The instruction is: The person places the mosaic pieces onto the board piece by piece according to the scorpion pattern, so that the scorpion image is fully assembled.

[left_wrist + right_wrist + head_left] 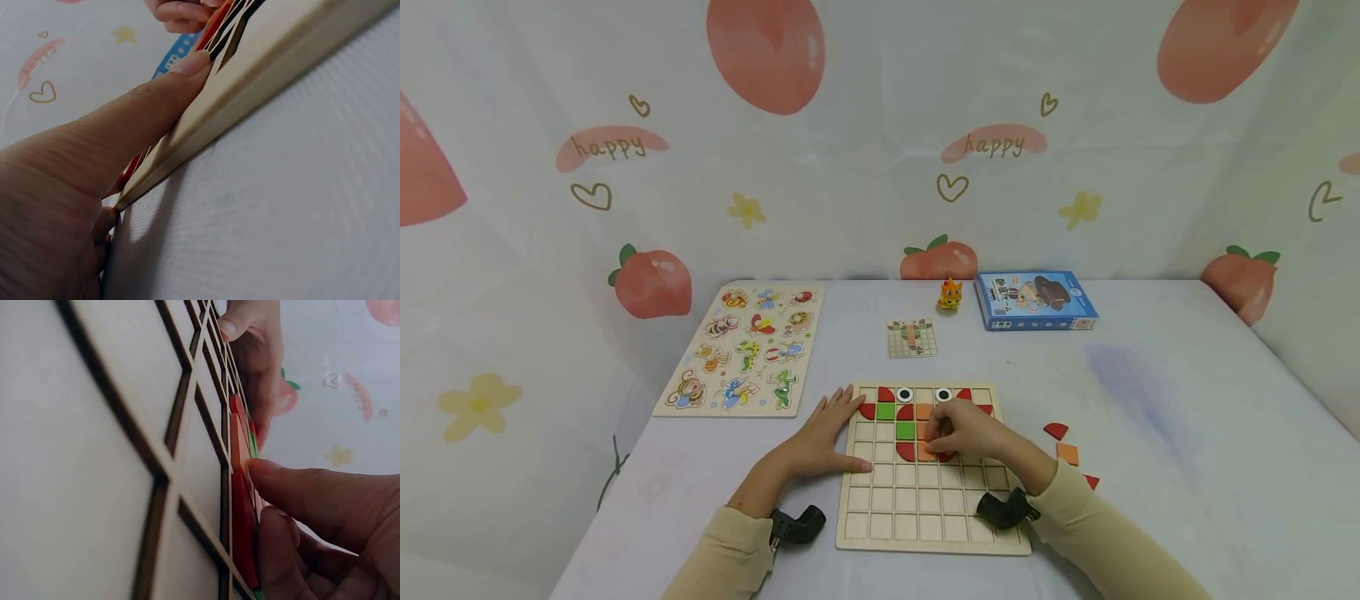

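A wooden grid board [895, 500] lies on the table with red quarter-round tiles, green square tiles [886, 411], orange square tiles and eye discs [905, 395] in its upper rows. My left hand [820, 442] spreads over the board's left edge, its thumb [156, 100] lying straight on top. My right hand [966, 429] bends over the middle columns. Its thumb and curled index finger meet at an orange square tile [239, 444], beside a red quarter-round tile [244, 528]. That hand hides several tiles behind it in the head view.
To the board's right lie a red quarter-round tile [1056, 430], another orange square tile [1067, 454] and a partly covered red one. Behind stand a pattern card [913, 338], an orange figurine [950, 294] and a blue box [1036, 300]. An insect puzzle board [741, 354] lies left.
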Action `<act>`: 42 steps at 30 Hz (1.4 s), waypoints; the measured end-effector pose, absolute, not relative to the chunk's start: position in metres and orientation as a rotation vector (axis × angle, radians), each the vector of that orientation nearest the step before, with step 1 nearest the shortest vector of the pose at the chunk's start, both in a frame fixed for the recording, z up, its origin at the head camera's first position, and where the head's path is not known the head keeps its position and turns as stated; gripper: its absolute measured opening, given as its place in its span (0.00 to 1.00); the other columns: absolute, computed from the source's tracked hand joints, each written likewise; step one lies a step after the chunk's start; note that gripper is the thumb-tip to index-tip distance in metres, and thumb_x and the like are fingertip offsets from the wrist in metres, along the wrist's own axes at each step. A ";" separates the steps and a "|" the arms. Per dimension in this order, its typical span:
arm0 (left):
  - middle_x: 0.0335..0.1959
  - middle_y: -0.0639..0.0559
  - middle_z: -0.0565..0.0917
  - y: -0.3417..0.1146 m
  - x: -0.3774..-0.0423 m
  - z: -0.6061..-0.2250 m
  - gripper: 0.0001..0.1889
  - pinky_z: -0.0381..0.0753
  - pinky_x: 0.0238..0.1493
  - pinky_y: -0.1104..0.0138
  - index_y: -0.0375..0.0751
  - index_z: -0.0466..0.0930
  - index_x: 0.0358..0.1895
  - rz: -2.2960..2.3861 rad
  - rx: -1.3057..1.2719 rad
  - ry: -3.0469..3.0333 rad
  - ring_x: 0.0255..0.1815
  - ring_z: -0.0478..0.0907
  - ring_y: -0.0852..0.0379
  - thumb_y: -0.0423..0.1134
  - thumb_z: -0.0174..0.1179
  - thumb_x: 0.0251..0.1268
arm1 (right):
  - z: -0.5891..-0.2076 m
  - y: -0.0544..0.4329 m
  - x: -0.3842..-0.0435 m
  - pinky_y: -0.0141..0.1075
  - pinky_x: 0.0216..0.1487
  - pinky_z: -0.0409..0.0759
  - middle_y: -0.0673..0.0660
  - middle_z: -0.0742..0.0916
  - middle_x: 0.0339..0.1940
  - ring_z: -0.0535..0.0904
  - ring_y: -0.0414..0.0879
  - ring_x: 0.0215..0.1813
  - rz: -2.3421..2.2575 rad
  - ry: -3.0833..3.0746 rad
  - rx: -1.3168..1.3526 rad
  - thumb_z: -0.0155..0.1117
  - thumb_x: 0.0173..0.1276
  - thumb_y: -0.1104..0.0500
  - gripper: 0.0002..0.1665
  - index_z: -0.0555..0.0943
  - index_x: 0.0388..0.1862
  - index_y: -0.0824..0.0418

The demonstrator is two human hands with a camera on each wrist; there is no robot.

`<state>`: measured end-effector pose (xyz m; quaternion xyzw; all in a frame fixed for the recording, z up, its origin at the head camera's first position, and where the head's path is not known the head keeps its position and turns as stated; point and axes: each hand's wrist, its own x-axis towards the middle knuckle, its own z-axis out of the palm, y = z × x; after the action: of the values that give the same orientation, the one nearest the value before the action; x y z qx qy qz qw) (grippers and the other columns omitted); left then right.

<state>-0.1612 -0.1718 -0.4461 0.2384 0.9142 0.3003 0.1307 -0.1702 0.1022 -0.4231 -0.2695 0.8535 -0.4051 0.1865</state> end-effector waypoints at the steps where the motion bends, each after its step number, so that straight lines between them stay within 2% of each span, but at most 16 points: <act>1: 0.76 0.43 0.44 -0.172 -0.161 -0.446 0.55 0.34 0.76 0.50 0.41 0.51 0.73 0.873 0.692 2.655 0.77 0.35 0.46 0.60 0.70 0.43 | -0.423 0.102 -0.170 0.28 0.25 0.75 0.51 0.81 0.22 0.72 0.38 0.24 -1.134 2.407 -0.762 0.68 0.58 0.64 0.06 0.80 0.25 0.62; 12: 0.76 0.43 0.44 -0.171 -0.161 -0.447 0.55 0.34 0.76 0.50 0.41 0.51 0.73 0.878 0.692 2.649 0.77 0.35 0.46 0.60 0.69 0.43 | -0.417 0.123 -0.174 0.28 0.30 0.78 0.50 0.84 0.26 0.75 0.35 0.27 -1.102 2.446 -0.835 0.68 0.58 0.60 0.04 0.82 0.28 0.60; 22: 0.76 0.43 0.43 -0.172 -0.161 -0.447 0.55 0.33 0.76 0.50 0.41 0.50 0.73 0.885 0.688 2.643 0.77 0.35 0.46 0.60 0.69 0.44 | -0.409 0.165 -0.179 0.31 0.31 0.76 0.52 0.83 0.30 0.74 0.42 0.32 -1.082 2.546 -0.598 0.68 0.58 0.59 0.08 0.83 0.34 0.62; 28: 0.76 0.43 0.43 -0.171 -0.161 -0.446 0.55 0.33 0.76 0.50 0.41 0.50 0.73 0.882 0.688 2.642 0.77 0.35 0.46 0.60 0.69 0.44 | -0.407 0.190 -0.174 0.32 0.30 0.76 0.52 0.83 0.30 0.74 0.43 0.32 -1.068 2.613 -0.508 0.69 0.57 0.59 0.10 0.84 0.36 0.63; 35: 0.76 0.42 0.44 -0.171 -0.160 -0.443 0.55 0.34 0.76 0.50 0.40 0.51 0.73 0.876 0.697 2.652 0.77 0.35 0.45 0.59 0.70 0.44 | -0.408 0.220 -0.165 0.30 0.25 0.74 0.53 0.83 0.30 0.73 0.42 0.30 -1.068 2.625 -0.380 0.69 0.57 0.58 0.13 0.84 0.39 0.65; 42: 0.76 0.42 0.44 -0.172 -0.161 -0.446 0.55 0.34 0.76 0.50 0.41 0.50 0.73 0.874 0.697 2.655 0.77 0.35 0.46 0.60 0.69 0.43 | -0.410 0.241 -0.152 0.30 0.27 0.76 0.54 0.84 0.31 0.75 0.38 0.31 -1.083 2.635 -0.356 0.69 0.57 0.58 0.14 0.83 0.38 0.66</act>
<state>-0.1615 -0.1719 -0.4456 0.2398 0.9138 0.3007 0.1303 -0.1524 0.2414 -0.4101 -0.1229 0.9094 -0.3738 0.1350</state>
